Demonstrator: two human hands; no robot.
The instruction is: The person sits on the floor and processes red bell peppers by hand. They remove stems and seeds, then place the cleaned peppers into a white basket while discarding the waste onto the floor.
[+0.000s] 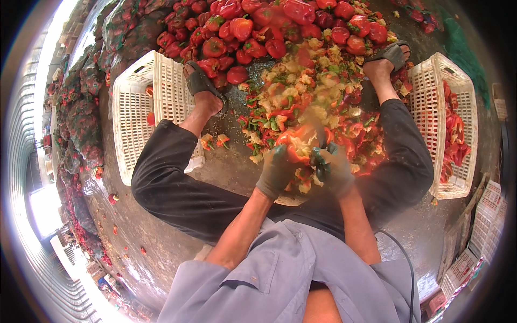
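Note:
My left hand, in a grey-green work glove, grips an opened red bell pepper with its pale core and seeds showing. Close beside it, my gloved right hand is closed around what looks like a small knife. Its dark blade points up against the pepper's right side and is partly blurred. Beneath and beyond both hands lies a heap of pepper cores and stems, pale with seeds, mixed with red scraps. Whole red bell peppers are piled farther out, past my feet.
A white plastic crate with a few red pieces stands at my left leg. Another white crate, holding cut red peppers, stands to the right. Filled mesh sacks line the left side. A black cable hangs by my right side.

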